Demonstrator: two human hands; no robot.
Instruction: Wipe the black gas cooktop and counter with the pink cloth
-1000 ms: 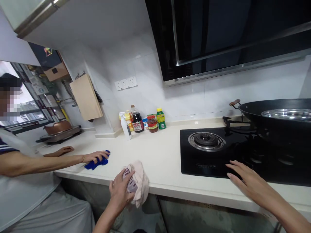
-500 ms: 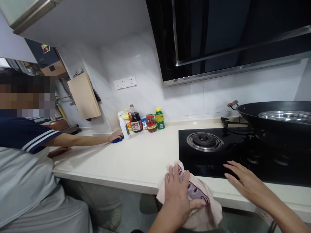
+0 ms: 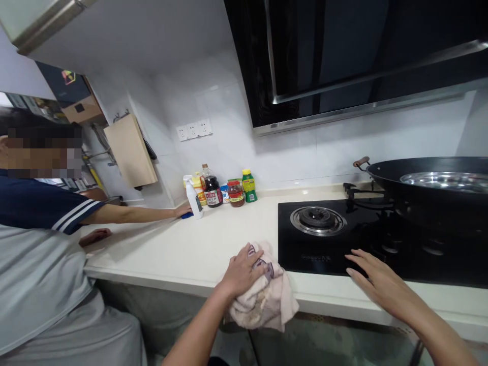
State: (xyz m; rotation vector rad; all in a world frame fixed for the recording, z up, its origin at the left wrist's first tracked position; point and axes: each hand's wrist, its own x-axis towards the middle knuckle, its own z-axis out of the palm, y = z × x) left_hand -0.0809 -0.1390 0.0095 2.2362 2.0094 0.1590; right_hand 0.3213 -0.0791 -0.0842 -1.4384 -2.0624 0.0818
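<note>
My left hand (image 3: 244, 269) presses a pale pink towel (image 3: 267, 302) with a purple patterned band onto the white countertop (image 3: 160, 254), left of the stove. Its fingers curl over the cloth, and part of the towel hangs past the counter's front edge. Over the front edge of the black gas stove (image 3: 293, 254) is my right hand (image 3: 375, 279), fingers stretched out and holding nothing. Whether it touches the glass I cannot tell.
A co-worker's hand (image 3: 183, 209) at left holds a blue cloth (image 3: 187, 215) beside a white spray bottle (image 3: 194, 201). Sauce bottle (image 3: 211, 188), red-lidded jar (image 3: 235, 194) and green bottle (image 3: 249, 185) line the wall. A large wok (image 3: 396, 198) sits right, beneath the range hood (image 3: 343, 61).
My left hand has slid the towel leftward, away from the stove's corner, onto the counter. My right hand stays nearly in place. The co-worker's hand with the blue cloth shifts slightly toward the wall.
</note>
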